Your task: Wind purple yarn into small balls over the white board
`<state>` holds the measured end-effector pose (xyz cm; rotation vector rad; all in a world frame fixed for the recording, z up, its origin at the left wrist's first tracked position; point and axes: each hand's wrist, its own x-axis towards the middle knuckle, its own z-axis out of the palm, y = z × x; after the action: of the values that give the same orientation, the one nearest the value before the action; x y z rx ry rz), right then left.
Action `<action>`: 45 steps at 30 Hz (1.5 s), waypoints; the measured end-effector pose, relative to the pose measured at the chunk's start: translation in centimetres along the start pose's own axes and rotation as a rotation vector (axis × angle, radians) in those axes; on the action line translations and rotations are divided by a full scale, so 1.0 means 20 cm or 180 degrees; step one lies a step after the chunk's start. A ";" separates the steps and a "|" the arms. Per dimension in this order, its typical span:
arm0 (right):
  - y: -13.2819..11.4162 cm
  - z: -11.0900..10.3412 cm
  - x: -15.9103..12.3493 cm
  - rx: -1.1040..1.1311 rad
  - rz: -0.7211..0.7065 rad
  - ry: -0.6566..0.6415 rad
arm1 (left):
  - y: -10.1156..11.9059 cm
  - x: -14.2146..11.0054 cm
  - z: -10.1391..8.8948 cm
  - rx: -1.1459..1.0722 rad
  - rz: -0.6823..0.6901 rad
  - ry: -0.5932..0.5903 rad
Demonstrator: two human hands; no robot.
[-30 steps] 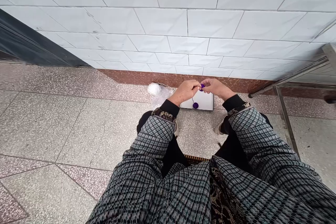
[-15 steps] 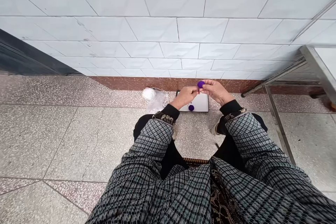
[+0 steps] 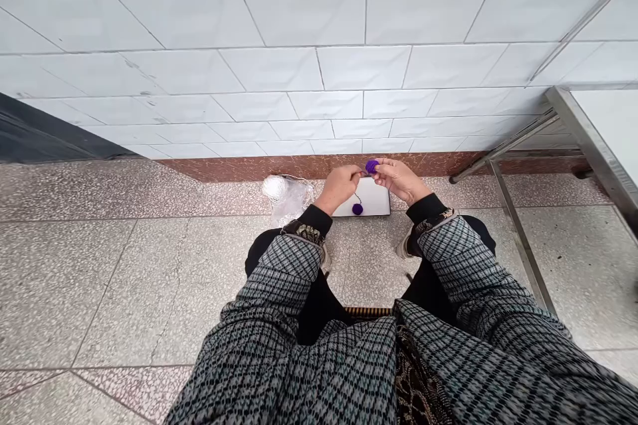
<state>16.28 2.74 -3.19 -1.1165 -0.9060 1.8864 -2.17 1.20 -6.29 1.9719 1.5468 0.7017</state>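
Note:
My right hand [image 3: 396,179] is closed in a pinch round a small purple yarn ball [image 3: 371,167]. Just left of it, the fingers of my left hand [image 3: 341,186] are pressed together on purple yarn at the ball's edge. Below them, a second, darker purple yarn ball [image 3: 357,209] lies on a white tray-like board [image 3: 376,200] with a dark edge. A thin dark strand runs from that lower ball up to my left hand. Whether a hook or needle is in the fingers is too small to make out.
On the floor by the wall sits a white yarn ball [image 3: 274,186] next to a clear plastic bag [image 3: 292,201]. A metal-framed table [image 3: 581,119] stands at the right. The white tiled wall [image 3: 299,13] rises close in front, and a dark panel [image 3: 44,129] is at the left.
The view has shifted slightly. Both hands stay together at the purple ball, which has turned a little in my right fingers. The strand to the lower ball now shows more clearly.

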 end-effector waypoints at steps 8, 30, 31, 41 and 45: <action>-0.05 -0.02 0.00 -0.0982 -0.0364 -0.0007 | 0.04 0.13 -0.03 -0.2210 -0.0345 0.0123; -0.06 -0.05 -0.02 -0.1151 0.0030 -0.0429 | 0.03 0.11 -0.04 -0.0342 0.0341 -0.0144; -0.07 -0.05 -0.02 -0.0819 -0.0052 -0.0362 | 0.02 0.11 -0.04 -0.0377 0.0248 -0.0175; -0.03 -0.09 0.05 -0.1892 -0.0128 0.0112 | 0.08 0.05 -0.05 -0.0709 0.0907 -0.0486; -0.05 -0.05 0.01 -0.1248 0.0229 -0.0721 | 0.02 0.09 -0.08 -0.0483 0.0515 -0.0085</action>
<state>17.45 3.49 -2.82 -1.1860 -1.4271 1.9731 -2.62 3.06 -4.78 1.9984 1.2888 0.8294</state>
